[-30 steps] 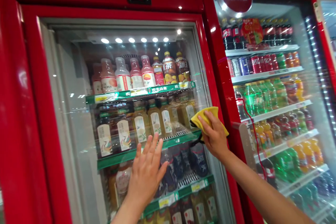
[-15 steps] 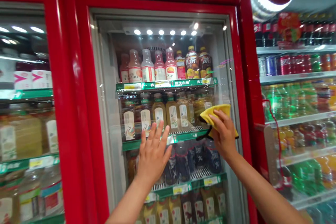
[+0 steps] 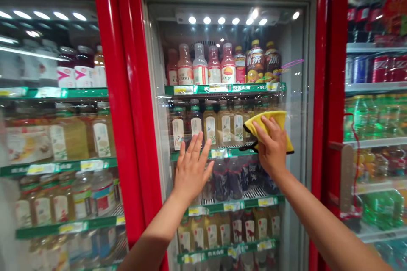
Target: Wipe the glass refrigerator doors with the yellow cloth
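My right hand (image 3: 271,146) presses a yellow cloth (image 3: 280,120) with dark edging against the glass door (image 3: 295,93) of a red drinks fridge. The fingers are bent over the cloth, and a dark strap or loop sticks out at its left side. On the same pane, to the left and slightly lower, my left hand (image 3: 192,169) is open, palm to the glass with the fingers spread, and holds nothing. Behind the glass, rows of bottles (image 3: 225,125) stand on shelves with green label strips (image 3: 222,89). My hands and forearms hide part of the lower shelves.
A red door frame (image 3: 321,93) surrounds the pane. Another glass-fronted fridge with bottles (image 3: 70,139) stands on the left. To the right are shelves of cans and bottles (image 3: 369,114), with a grey handle-like piece (image 3: 345,178) and a red cord (image 3: 355,148) beside them.
The view has turned left and somewhat down, showing more of the left fridge. Against the shelves behind the glass, both hands and the cloth sit a little further left.
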Available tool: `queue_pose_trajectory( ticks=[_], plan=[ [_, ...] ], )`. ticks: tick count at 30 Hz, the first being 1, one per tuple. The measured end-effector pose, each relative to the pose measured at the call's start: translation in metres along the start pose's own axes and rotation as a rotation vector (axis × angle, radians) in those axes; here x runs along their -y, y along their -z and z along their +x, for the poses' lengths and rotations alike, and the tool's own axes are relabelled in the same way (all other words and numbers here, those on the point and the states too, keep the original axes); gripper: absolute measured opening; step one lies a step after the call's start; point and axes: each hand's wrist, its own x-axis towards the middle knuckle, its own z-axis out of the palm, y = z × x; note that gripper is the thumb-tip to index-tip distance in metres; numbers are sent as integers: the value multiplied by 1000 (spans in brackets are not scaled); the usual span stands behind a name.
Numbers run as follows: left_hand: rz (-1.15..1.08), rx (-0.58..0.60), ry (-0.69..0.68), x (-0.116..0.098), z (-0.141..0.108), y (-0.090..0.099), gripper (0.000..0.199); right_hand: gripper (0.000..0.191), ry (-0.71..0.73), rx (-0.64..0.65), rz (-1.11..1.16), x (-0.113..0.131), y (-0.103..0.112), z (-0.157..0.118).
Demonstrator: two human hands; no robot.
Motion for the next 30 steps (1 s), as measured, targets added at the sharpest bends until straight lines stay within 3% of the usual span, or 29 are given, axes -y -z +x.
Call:
queue_pose_trajectory(
  ticks=[3, 6, 8, 10, 13, 16, 20, 23, 27, 30],
  plan=[
    [-17, 12, 3, 4, -3, 2, 83, 55, -85, -16, -23, 41, -21, 15],
    [-30, 21, 3, 9, -10, 5, 80, 56, 33, 141, -9, 72, -25, -3],
    [-20, 28, 9, 16, -18, 9, 76, 55, 165, 209, 17, 71, -19, -23],
    [-2, 40, 11, 26, -27, 14, 72, 55, 236, 196, 24, 59, -11, -36],
    [12, 55, 6, 40, -37, 22, 70, 54, 156, 88, 9, 45, -11, -30],
    [4, 56, 9, 46, -41, 25, 71, 53, 37, 10, -15, 59, -22, -15],
    [-1, 51, 6, 49, -48, 25, 71, 53, 125, 121, -30, 82, -22, -23],
    [1, 45, -21, 56, -54, 28, 68, 51, 262, 202, -47, 73, -10, -32],
    [2, 29, -51, 67, -58, 33, 66, 50, 125, 82, -79, 66, -13, -13],
    [2, 14, -43, 73, -57, 35, 66, 51, 61, 64, -62, 87, -24, -3]
  ],
)
